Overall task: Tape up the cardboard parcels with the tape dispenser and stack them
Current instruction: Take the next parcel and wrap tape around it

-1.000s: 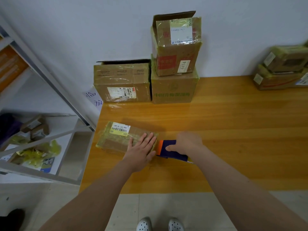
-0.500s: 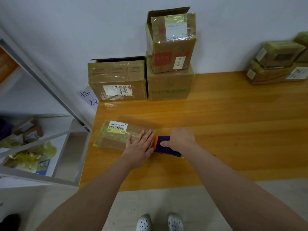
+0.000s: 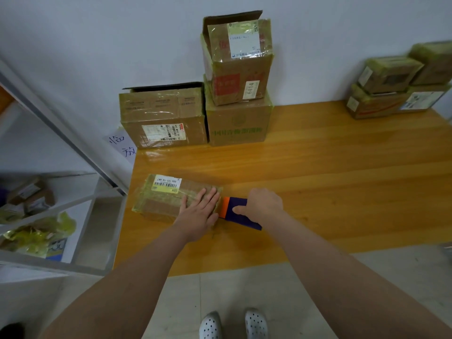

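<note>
A flat parcel [image 3: 166, 199] wrapped in yellowish tape lies on the wooden surface [image 3: 318, 192], close to its left edge and not far from the front edge. A label sits on the parcel's far left corner. The left hand [image 3: 198, 214] rests on the parcel's right end with straight fingers, pressing down flat and holding nothing.

The right hand [image 3: 263, 205] has its grip curled tight round the blue tape dispenser [image 3: 241, 212]. The dispenser's orange tip sits right at the parcel's right end, just beside the left hand's fingers.

Just past the left edge stands a grey metal shelf rack [image 3: 73, 143] - its slanted post runs very near the parcel. A paper note [image 3: 123, 148] hangs by the back left corner.

At the back wall a low box [image 3: 162, 118] stands beside a big box [image 3: 238, 126], and a smaller box [image 3: 238, 64] with a raised flap sits on the big one. More taped parcels [image 3: 391, 91] are piled at the far right corner.

Between the hands and those boxes lies a wide stretch of wood - and it runs on to the right as well. Two white shoes [image 3: 232, 324] stand on the floor below the front edge.
</note>
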